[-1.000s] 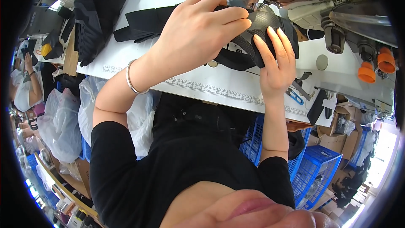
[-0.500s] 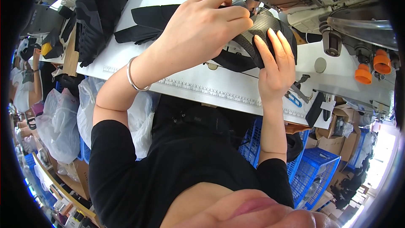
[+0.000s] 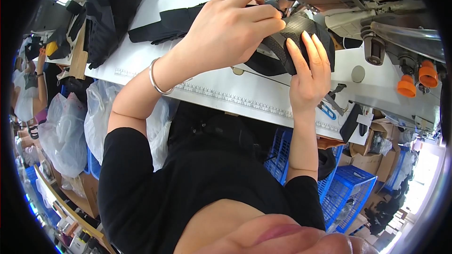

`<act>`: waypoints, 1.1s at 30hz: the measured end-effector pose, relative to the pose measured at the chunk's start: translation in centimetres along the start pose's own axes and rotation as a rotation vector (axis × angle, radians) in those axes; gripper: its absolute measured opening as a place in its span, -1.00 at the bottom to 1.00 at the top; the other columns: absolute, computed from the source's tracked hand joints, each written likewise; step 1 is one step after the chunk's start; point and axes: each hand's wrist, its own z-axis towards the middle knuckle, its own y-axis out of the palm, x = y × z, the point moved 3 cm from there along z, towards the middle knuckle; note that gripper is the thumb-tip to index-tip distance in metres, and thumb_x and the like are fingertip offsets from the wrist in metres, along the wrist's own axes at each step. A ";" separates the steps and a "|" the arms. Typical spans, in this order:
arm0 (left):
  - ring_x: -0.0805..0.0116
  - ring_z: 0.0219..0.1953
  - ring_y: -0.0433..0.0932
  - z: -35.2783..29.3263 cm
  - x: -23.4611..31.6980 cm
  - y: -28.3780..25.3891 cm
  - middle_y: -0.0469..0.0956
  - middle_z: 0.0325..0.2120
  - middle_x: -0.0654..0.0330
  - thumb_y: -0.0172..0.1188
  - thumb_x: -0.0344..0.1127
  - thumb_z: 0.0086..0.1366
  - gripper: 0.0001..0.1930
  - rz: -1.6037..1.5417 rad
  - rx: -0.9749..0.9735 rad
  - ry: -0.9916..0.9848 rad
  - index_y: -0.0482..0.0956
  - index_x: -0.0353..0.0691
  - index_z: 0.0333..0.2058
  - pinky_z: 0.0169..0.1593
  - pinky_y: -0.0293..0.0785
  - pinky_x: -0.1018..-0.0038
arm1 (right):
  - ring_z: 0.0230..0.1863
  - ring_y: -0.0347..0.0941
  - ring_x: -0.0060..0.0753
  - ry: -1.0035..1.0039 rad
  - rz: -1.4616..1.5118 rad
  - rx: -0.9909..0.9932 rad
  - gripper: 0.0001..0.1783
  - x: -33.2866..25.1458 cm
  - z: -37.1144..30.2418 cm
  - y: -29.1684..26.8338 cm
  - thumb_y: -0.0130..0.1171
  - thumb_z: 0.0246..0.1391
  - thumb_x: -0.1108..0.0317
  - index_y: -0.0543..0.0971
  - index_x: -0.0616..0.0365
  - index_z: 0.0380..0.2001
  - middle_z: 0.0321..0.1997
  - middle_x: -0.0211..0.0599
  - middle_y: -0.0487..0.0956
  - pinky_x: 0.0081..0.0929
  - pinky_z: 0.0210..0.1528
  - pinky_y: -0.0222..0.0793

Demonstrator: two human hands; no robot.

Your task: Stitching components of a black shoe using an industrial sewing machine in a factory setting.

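Observation:
Under the sewing machine's head [image 3: 339, 0] lies a black piece with a shiny textured panel [image 3: 295, 27] and curved black edges. My left hand [image 3: 235, 30] reaches over from the left, its fingers bent and pinched on the edge of this piece beside the needle area. The fingertips partly hide the spot. Flat on the piece's near right side rest the stretched fingers of my right hand [image 3: 308, 75]. Dark fabric strips [image 3: 169, 26] trail out to the left behind my left wrist, and I cannot tell how they join the piece.
A ruler strip [image 3: 235, 99] runs along the white table's near edge. Blue-handled snips [image 3: 328, 111] lie right of my right wrist. Black bundled goods [image 3: 110, 14] sit at the far left, plastic bags [image 3: 66, 136] hang below, and blue crates [image 3: 351, 197] stand lower right.
The trailing strips have shifted slightly rightward and closer together. My left hand has moved a little right along with the piece; my right hand stays flat on it.

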 end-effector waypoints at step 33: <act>0.22 -0.19 0.64 0.9 -0.9 -0.5 0.70 -0.31 0.20 0.46 -0.45 0.08 -0.84 -0.273 0.070 -0.070 0.73 -0.25 -0.32 -0.12 0.63 0.38 | 0.01 0.59 -0.29 0.049 0.004 0.101 -0.61 -2.2 0.1 0.9 0.37 -0.15 0.55 0.78 0.02 -0.16 0.00 -0.36 0.71 -0.38 0.00 0.51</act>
